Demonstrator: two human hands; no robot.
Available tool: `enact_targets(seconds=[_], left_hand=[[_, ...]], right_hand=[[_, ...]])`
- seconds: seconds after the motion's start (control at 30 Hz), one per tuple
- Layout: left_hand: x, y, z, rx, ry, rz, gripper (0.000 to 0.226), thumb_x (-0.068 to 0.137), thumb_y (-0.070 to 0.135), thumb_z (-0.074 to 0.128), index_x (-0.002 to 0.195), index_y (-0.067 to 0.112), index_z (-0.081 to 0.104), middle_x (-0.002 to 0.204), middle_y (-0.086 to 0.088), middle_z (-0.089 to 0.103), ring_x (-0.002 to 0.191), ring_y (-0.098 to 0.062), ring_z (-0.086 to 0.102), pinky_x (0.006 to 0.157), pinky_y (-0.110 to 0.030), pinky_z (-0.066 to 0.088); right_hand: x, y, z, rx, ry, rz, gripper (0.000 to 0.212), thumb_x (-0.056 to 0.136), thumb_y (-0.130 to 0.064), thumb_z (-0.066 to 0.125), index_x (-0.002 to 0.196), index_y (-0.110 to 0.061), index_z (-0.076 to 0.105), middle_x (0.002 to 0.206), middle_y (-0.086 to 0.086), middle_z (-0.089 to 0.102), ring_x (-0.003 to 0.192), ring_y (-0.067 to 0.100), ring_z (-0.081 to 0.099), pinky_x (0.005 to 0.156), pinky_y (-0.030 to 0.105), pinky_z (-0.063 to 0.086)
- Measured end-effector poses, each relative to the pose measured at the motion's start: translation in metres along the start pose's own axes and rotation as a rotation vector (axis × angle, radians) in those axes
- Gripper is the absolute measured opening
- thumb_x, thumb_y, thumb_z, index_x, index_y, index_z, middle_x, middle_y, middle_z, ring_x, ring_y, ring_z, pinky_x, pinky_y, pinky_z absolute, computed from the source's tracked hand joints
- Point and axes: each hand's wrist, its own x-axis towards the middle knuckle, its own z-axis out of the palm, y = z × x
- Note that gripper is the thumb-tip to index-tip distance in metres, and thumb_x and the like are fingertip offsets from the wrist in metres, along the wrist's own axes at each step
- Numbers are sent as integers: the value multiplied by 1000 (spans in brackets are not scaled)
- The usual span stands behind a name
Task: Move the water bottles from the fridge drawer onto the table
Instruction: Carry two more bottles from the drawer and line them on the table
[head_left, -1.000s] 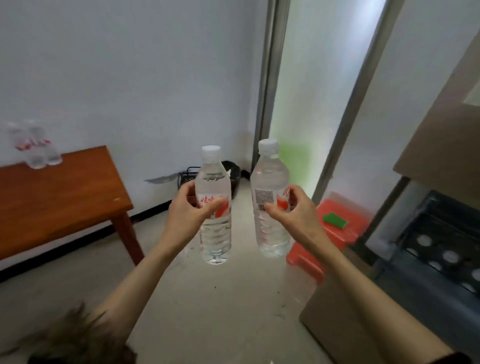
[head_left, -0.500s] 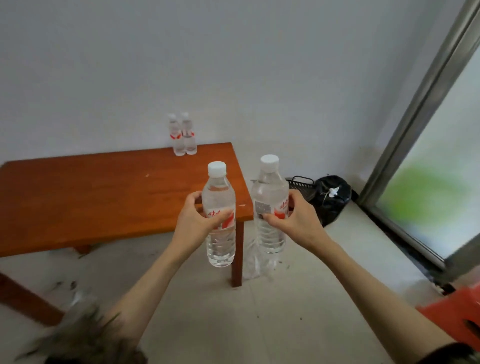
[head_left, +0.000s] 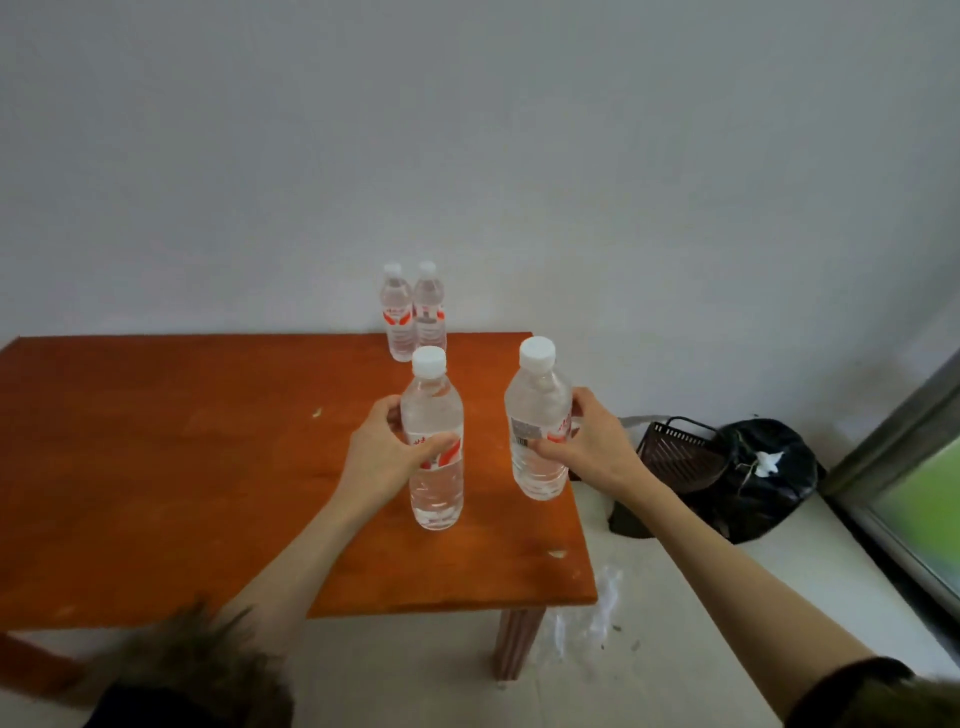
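My left hand (head_left: 387, 457) grips a clear water bottle (head_left: 435, 405) with a white cap and red label, held upright over the orange wooden table (head_left: 156, 467). My right hand (head_left: 587, 447) grips a second clear bottle (head_left: 537, 415), upright above the table's right part. I cannot tell whether either bottle's base touches the tabletop. Two more water bottles (head_left: 413, 312) stand side by side at the table's far edge against the wall. The fridge drawer is out of view.
A black basket (head_left: 680, 452) and a black bag (head_left: 763, 473) lie on the floor to the right of the table, by the wall. A glass door frame (head_left: 893, 452) runs along the right edge. Crumpled clear plastic (head_left: 597, 613) lies beside the table leg.
The view has swung left and closer to the table. Both hands, each still holding a bottle, have moved from in front of the table edge to above the tabletop.
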Motion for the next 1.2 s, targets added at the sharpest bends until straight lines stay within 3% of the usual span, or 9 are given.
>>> enact_targets(seconds=[0.3,0.4,0.5,0.57,0.7,0.93,1.2], left_hand=[[157,-22,31,17,-69,-69,69,71,29,77,130,15,43,129,-3,55,99,-7,49,86,-24,41],[212,-35,49,-13,-93,-74,70,68,30,79,128,18,44,126,0,57,103,-10,54,91,-27,44],[263,-45,67,-10,-115,-71,74,65,33,80,128,19,43,126,0,58,111,-16,57,96,-35,46],[291,-49,79,-9,-113,-73,77,66,34,80,131,19,41,128,0,57,114,-16,56,96,-33,45],[342,-54,105,2,-116,-61,78,66,36,79,131,18,39,130,0,55,112,-14,55,94,-30,45],[397,-54,136,-23,-91,-48,70,68,28,79,126,14,41,125,-2,56,106,-12,56,90,-24,42],[416,-58,144,-32,-89,-41,74,72,26,77,133,14,37,131,-2,51,117,-13,51,104,-35,40]], right_hand=[[167,43,18,-35,-14,109,67,71,-26,77,127,-16,41,125,4,48,107,14,49,95,33,44],[217,62,31,-41,-17,164,69,70,-25,78,128,-17,41,125,5,49,113,21,51,99,41,44],[266,78,40,-4,-1,237,68,72,-22,77,130,-15,42,125,4,54,114,21,52,93,32,44],[294,88,43,47,14,290,67,74,-20,76,131,-15,42,127,3,54,115,21,52,91,31,42],[344,107,46,149,6,351,68,75,-15,74,133,-17,39,131,3,51,120,23,50,99,40,43],[407,123,47,190,-140,301,69,77,-7,71,136,-17,38,137,2,48,123,14,43,100,32,38],[430,134,48,298,-260,323,68,78,6,66,136,-18,40,131,-1,52,125,18,46,105,47,40]])
